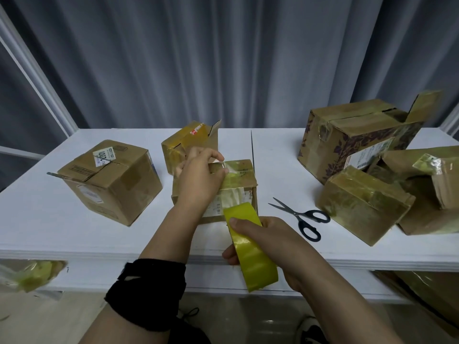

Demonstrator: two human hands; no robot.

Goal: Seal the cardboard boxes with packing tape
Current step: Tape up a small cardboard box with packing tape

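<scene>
While the left hand [198,177] pinches the tape end [232,178] onto the small box [246,167] near the desk's [74,234] front edge and the right hand [263,242] grips the yellow tape roll [250,249], the flap-up large box [352,135] back-right looks unsealed.

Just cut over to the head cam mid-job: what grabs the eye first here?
The bright roll of yellow tape stands out, gripped by the right hand at the near edge of the white table. A strip runs up from it to the small middle box, where the left hand pinches its end on top. Black-handled scissors lie on the table just right of that box.
</scene>
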